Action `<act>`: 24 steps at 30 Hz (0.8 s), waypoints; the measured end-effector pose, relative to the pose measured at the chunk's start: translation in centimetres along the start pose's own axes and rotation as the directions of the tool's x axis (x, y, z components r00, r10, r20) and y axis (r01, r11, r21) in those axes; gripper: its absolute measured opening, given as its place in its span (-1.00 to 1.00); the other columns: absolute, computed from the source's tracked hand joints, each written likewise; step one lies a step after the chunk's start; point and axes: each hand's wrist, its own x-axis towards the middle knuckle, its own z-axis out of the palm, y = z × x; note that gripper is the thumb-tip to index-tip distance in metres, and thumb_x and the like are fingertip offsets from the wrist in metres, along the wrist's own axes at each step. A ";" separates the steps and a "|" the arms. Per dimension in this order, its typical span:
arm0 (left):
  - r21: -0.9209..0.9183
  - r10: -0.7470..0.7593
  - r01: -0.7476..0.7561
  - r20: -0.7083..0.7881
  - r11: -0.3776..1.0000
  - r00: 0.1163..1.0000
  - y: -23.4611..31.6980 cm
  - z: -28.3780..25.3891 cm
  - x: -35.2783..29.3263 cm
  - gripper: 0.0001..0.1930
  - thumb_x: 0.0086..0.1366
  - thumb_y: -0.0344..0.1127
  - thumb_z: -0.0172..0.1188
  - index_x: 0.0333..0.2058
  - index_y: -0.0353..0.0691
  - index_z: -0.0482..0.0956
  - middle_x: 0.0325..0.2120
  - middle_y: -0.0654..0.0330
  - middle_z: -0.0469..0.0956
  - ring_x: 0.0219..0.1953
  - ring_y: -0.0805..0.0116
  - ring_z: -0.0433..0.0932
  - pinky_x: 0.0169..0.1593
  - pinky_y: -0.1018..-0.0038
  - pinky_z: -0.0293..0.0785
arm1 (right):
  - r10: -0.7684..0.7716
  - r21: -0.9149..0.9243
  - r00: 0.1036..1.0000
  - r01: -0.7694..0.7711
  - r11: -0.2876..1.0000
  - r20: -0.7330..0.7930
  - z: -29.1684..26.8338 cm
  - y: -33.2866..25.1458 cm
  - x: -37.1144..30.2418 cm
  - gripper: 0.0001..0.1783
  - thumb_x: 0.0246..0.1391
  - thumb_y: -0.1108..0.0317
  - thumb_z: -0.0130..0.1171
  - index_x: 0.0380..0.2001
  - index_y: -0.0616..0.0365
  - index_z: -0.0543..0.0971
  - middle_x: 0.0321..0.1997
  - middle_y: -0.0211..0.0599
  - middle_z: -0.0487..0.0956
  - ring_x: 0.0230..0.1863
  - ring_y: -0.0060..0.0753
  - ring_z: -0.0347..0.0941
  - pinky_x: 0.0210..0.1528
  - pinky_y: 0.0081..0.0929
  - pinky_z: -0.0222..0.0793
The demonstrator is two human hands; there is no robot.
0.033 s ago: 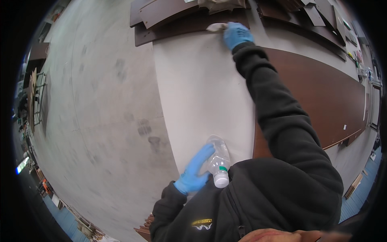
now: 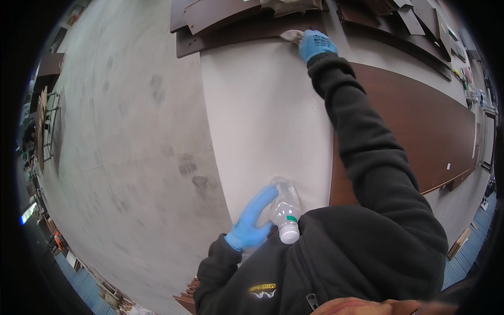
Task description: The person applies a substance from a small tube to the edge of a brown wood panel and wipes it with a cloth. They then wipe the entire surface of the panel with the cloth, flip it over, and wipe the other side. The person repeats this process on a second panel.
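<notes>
My right hand [image 2: 317,45], in a blue glove, reaches to the far end of the white surface [image 2: 268,115]. Its fingers close on a crumpled greyish cloth [image 2: 292,35], which sits at the near edge of a dark brown board [image 2: 231,39]. Close to my body, my left hand [image 2: 250,223], also blue-gloved, has its fingers stretched and the thumb apart. It is beside a clear plastic bottle [image 2: 286,202] with a white cap and a green band; the fingertips appear to touch the bottle's left side.
More dark brown panels [image 2: 388,31] are piled at the far right. A large brown board [image 2: 409,126] lies right of the white surface, under my right forearm. Another bundled cloth [image 2: 289,6] rests on the far boards. Grey concrete floor [image 2: 142,131] stretches along the left.
My right hand has shifted slightly to the right with the cloth. My left hand and the bottle stay almost where they were.
</notes>
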 end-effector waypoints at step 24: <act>0.362 0.427 -0.448 0.141 0.818 0.893 1.6 1.0 2.9 -0.32 0.17 -0.26 0.49 0.29 -0.24 0.57 0.40 -0.09 0.44 0.42 -0.23 0.40 0.43 -0.04 0.35 | -0.235 0.083 0.939 0.263 0.961 -0.249 2.9 2.5 -0.6 -0.73 0.33 0.30 0.07 -0.11 0.15 0.69 -0.10 0.09 0.71 -0.05 0.24 0.66 0.01 0.03 0.60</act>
